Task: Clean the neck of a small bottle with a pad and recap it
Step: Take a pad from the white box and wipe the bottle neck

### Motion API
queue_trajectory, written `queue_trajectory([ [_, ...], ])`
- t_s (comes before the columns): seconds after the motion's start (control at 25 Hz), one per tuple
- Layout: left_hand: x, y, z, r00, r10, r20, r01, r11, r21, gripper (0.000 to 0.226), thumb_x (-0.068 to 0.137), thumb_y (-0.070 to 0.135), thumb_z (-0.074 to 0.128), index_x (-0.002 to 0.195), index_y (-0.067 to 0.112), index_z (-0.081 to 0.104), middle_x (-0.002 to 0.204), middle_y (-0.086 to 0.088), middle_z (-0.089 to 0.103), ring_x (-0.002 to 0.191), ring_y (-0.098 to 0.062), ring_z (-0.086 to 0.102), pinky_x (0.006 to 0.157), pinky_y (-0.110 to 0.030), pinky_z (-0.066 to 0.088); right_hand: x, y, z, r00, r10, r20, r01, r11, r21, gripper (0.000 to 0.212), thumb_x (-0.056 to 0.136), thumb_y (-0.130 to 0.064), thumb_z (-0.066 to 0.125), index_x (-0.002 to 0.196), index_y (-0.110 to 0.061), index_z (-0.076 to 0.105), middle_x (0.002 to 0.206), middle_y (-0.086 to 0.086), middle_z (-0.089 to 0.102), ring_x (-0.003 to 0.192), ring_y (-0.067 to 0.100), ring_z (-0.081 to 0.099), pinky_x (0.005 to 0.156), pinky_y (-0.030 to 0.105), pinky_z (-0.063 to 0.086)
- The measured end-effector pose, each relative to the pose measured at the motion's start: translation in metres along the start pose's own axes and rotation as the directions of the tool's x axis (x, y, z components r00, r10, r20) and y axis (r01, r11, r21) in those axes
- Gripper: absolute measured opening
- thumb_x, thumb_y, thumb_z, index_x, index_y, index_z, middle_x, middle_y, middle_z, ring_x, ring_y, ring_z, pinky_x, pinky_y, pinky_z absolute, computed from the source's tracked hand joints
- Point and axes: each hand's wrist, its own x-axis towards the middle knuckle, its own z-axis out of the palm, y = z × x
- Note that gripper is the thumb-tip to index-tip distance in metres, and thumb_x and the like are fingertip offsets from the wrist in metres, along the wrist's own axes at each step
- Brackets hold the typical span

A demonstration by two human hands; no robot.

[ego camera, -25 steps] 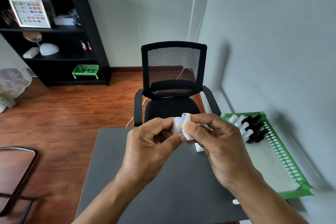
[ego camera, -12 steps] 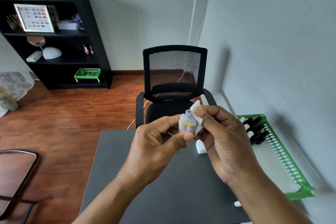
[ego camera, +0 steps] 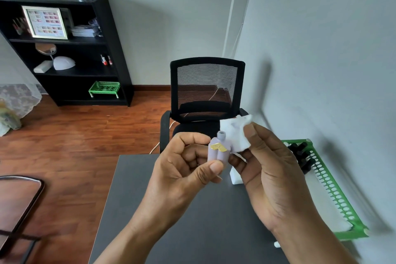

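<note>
A small lilac bottle with a gold label stands upright and uncapped in my left hand, pinched between thumb and fingers above the dark table. Its bare grey neck shows at the top. My right hand pinches a crumpled white pad just right of the neck, slightly apart from it. A white cap-like piece stands on the table, partly hidden behind my right hand.
A green perforated tray with several black and white bottles lies along the wall at the right. A black mesh office chair faces the table's far edge. A small white item lies by my right forearm.
The pad has come off the bottle's neck and moved up and right, which bares the neck. Both hands have risen slightly in view.
</note>
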Motion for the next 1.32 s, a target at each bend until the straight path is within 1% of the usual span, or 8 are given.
queue_trajectory([
  [0.16, -0.002, 0.002, 0.005, 1.000, 0.019, 0.019, -0.018, 0.999, -0.049, 0.022, 0.091, 0.015, 0.075, 0.112, 0.011, 0.069, 0.094, -0.014, 0.078, 0.080, -0.028, 0.073, 0.073, -0.036, 0.062, -0.011, 0.003, -0.005, 0.982, -0.185, 0.024, 0.186, 0.961, -0.206, 0.031, 0.089, -0.046, 0.076, 0.096, -0.019, 0.086, 0.095, 0.006, 0.084, 0.091, 0.021, 0.076, 0.083, 0.035, 0.057],
  [0.36, -0.006, 0.004, 0.020, 1.000, -0.017, 0.004, 0.017, 0.987, -0.161, 0.032, 0.094, 0.014, 0.073, 0.125, 0.010, 0.072, 0.100, -0.009, 0.077, 0.085, -0.022, 0.074, 0.075, -0.038, 0.063, -0.018, 0.002, -0.013, 0.956, -0.284, 0.074, 0.292, 0.906, -0.306, 0.017, 0.091, -0.019, 0.078, 0.106, -0.024, 0.085, 0.100, 0.004, 0.086, 0.096, 0.023, 0.082, 0.084, 0.033, 0.062],
  [0.52, -0.006, 0.007, 0.034, 0.996, 0.020, -0.081, -0.027, 0.996, -0.087, 0.039, 0.082, 0.009, 0.087, 0.119, 0.008, 0.076, 0.100, -0.011, 0.081, 0.083, -0.024, 0.078, 0.070, -0.034, 0.065, -0.023, 0.003, -0.019, 0.942, -0.320, 0.105, 0.336, 0.876, -0.345, 0.014, 0.090, -0.018, 0.081, 0.104, -0.017, 0.085, 0.100, 0.011, 0.084, 0.096, 0.031, 0.081, 0.081, 0.047, 0.066],
  [0.64, -0.007, 0.010, 0.040, 0.997, 0.016, -0.072, -0.017, 1.000, -0.015, 0.038, 0.078, 0.011, 0.082, 0.114, 0.002, 0.078, 0.093, -0.021, 0.081, 0.075, -0.026, 0.077, 0.065, -0.034, 0.064, -0.024, -0.002, -0.027, 0.915, -0.379, 0.136, 0.400, 0.813, -0.423, 0.016, 0.090, -0.020, 0.081, 0.105, -0.016, 0.086, 0.103, 0.007, 0.082, 0.096, 0.026, 0.079, 0.078, 0.028, 0.062],
  [0.76, -0.010, 0.015, 0.045, 0.998, 0.054, -0.012, -0.053, 0.993, 0.101, 0.033, 0.082, 0.008, 0.079, 0.114, -0.002, 0.077, 0.086, -0.015, 0.079, 0.072, -0.024, 0.077, 0.060, -0.032, 0.063, -0.021, -0.012, -0.036, 0.897, -0.392, 0.206, 0.441, 0.759, -0.480, 0.026, 0.087, -0.040, 0.081, 0.106, -0.023, 0.085, 0.099, -0.001, 0.078, 0.093, 0.024, 0.075, 0.073, 0.025, 0.060],
  [1.08, 0.000, 0.022, 0.058, 0.994, 0.043, 0.096, -0.062, 0.977, 0.204, 0.021, 0.088, 0.014, 0.077, 0.108, 0.011, 0.082, 0.084, -0.006, 0.080, 0.067, -0.021, 0.077, 0.062, -0.028, 0.063, -0.006, -0.032, -0.060, 0.851, -0.391, 0.351, 0.517, 0.738, -0.434, 0.017, 0.099, -0.034, 0.069, 0.098, -0.029, 0.085, 0.093, -0.008, 0.079, 0.097, 0.026, 0.071, 0.086, 0.022, 0.053],
  [1.2, 0.002, 0.014, 0.066, 0.994, -0.003, 0.105, -0.014, 0.987, 0.159, 0.024, 0.089, 0.017, 0.077, 0.112, 0.010, 0.081, 0.088, -0.007, 0.081, 0.072, -0.037, 0.076, 0.066, -0.033, 0.064, -0.004, -0.031, -0.072, 0.889, -0.375, 0.264, 0.456, 0.778, -0.431, 0.021, 0.098, -0.034, 0.069, 0.101, -0.021, 0.085, 0.094, -0.004, 0.079, 0.093, 0.020, 0.072, 0.081, 0.023, 0.052],
  [1.32, 0.005, 0.010, 0.071, 0.996, -0.012, 0.089, 0.000, 0.991, 0.131, 0.028, 0.088, 0.017, 0.078, 0.115, 0.012, 0.081, 0.091, -0.009, 0.081, 0.072, -0.032, 0.076, 0.067, -0.029, 0.063, -0.004, -0.031, -0.076, 0.949, -0.269, 0.164, 0.303, 0.920, -0.247, 0.036, 0.091, -0.047, 0.074, 0.108, -0.016, 0.085, 0.090, -0.002, 0.077, 0.082, 0.019, 0.062, 0.076, 0.037, 0.048],
])
